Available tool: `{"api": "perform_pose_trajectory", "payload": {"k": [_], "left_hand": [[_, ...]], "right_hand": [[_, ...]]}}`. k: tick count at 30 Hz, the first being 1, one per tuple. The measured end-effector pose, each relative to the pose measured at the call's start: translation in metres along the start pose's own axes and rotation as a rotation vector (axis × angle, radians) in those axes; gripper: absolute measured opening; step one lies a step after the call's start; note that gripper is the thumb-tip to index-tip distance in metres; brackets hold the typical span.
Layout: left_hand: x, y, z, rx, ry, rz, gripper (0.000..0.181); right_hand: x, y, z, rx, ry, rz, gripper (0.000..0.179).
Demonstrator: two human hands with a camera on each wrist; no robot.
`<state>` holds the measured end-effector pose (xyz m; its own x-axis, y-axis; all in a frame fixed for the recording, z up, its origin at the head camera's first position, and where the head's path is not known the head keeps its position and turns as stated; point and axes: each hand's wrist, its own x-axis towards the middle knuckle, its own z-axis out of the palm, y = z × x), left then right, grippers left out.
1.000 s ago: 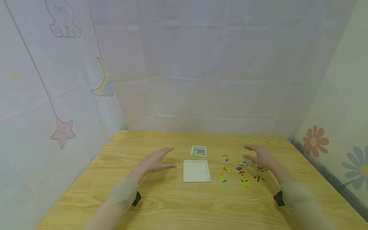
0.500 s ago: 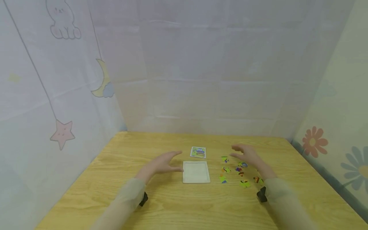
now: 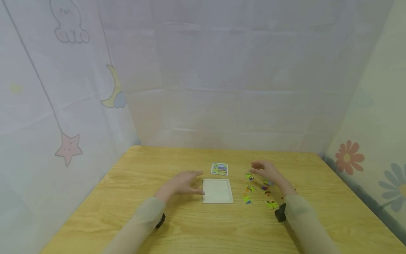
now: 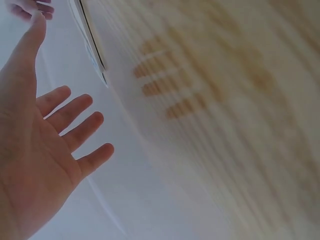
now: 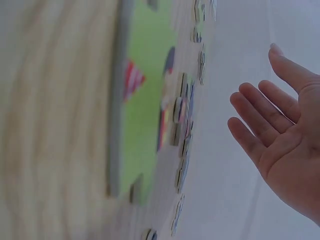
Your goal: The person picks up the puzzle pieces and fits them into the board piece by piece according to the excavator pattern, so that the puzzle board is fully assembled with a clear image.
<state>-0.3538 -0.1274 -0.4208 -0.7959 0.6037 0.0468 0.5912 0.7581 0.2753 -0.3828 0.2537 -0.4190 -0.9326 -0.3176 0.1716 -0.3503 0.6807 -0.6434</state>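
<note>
My left hand [image 3: 181, 183] hovers at the left edge of a white square tray [image 3: 217, 191], fingers spread and relaxed, holding nothing. In the left wrist view the left palm [image 4: 45, 165] faces the table with its fingers apart. Over the far side of a scatter of puzzle pieces [image 3: 271, 204] is my right hand [image 3: 269, 172], fingers loosely extended and nothing in them. The right wrist view shows that palm [image 5: 290, 145] above the tabletop, with a green piece [image 5: 145, 100] close to the camera. Some pieces lie hidden behind the right forearm.
Behind the tray lies a square picture card [image 3: 219, 169] with a green and purple vehicle drawing. The wooden table [image 3: 203, 229] is bounded by pale cloth walls [image 3: 203, 70] at the back and both sides.
Both hands have moved inward: the left one rightward to the tray's edge, the right one leftward across the pieces. The tray, card and pieces stay where they were.
</note>
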Motion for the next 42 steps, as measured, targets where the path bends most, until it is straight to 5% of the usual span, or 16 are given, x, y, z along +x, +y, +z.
{"api": "perform_pose_trajectory", "payload": {"k": [11, 16, 32, 42], "left_hand": [[-0.001, -0.003, 0.009, -0.151, -0.087, -0.082, 0.091], [-0.003, -0.001, 0.012, -0.161, -0.099, -0.069, 0.09], [-0.004, 0.0, 0.014, -0.076, -0.143, -0.035, 0.086], [-0.004, 0.003, 0.017, -0.023, -0.181, -0.028, 0.077]], "right_hand": [[0.007, 0.003, 0.006, -0.003, -0.095, 0.038, 0.045], [0.009, 0.001, 0.012, 0.019, -0.14, 0.055, 0.045], [0.015, 0.007, 0.018, -0.047, -0.136, 0.197, 0.049], [0.01, 0.002, 0.012, -0.061, -0.106, 0.187, 0.038]]}}
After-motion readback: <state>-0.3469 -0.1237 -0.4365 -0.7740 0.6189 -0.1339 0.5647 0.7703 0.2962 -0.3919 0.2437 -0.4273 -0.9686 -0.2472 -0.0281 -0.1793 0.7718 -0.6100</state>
